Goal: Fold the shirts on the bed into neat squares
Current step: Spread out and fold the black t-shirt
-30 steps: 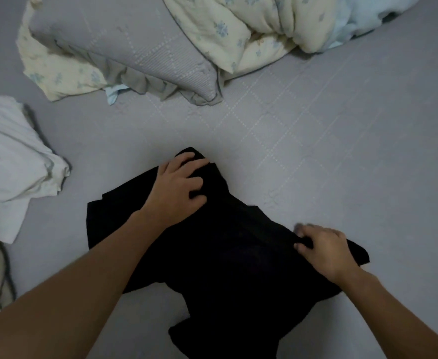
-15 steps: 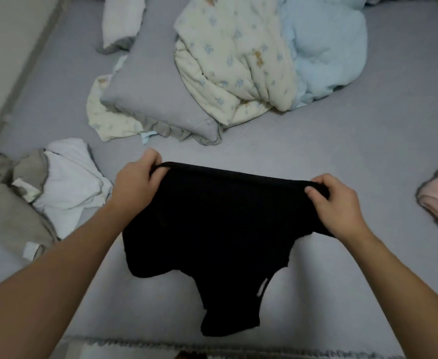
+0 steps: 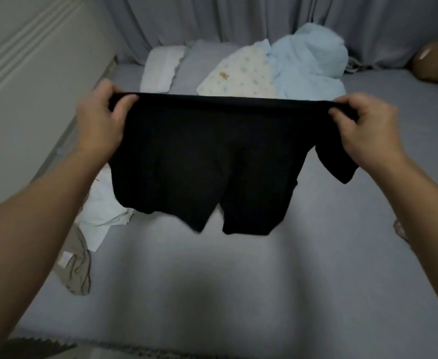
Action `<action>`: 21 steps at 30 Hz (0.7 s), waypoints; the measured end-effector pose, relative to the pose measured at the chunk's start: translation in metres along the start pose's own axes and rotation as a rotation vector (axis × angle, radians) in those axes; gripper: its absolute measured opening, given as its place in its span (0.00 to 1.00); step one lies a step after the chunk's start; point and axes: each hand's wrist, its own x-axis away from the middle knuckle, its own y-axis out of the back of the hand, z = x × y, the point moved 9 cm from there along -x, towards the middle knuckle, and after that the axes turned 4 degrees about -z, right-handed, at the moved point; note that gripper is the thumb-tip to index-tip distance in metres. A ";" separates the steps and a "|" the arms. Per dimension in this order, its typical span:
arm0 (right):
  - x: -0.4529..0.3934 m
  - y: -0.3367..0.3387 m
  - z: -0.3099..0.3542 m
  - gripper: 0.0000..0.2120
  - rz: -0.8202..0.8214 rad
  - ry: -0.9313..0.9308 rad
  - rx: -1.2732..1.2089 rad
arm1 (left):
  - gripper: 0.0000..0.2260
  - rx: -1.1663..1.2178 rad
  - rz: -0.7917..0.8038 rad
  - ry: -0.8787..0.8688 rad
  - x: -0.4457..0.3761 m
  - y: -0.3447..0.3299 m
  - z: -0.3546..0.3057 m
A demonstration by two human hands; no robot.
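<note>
Above the grey-sheeted bed (image 3: 316,268), a black, soft knit shirt (image 3: 207,161) hangs in the air, stretched wide between the person's two hands. The left hand (image 3: 101,125) pinches one end of its top edge with curled fingers (image 3: 124,106) and thumb; the right hand (image 3: 368,130) grips the other end the same way. Its lower part dangles in two uneven lobes, with one sleeve hanging loose below the right hand.

The likely trouble is in laying it down: limp fabric dropped unevenly would bunch, and the loose sleeve could tuck underneath, spoiling a square fold. If either pinch slips, that corner would collapse. To the left lie a crumpled white garment (image 3: 101,211) and a beige garment (image 3: 76,268), near enough that a careless lowering might overlap them. A pale blue quilt (image 3: 308,66) is heaped at the head of the bed.
</note>
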 end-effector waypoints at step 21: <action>0.407 -0.107 -0.132 0.05 0.894 -0.315 0.305 | 0.15 -0.192 1.112 -0.338 0.456 -0.129 0.101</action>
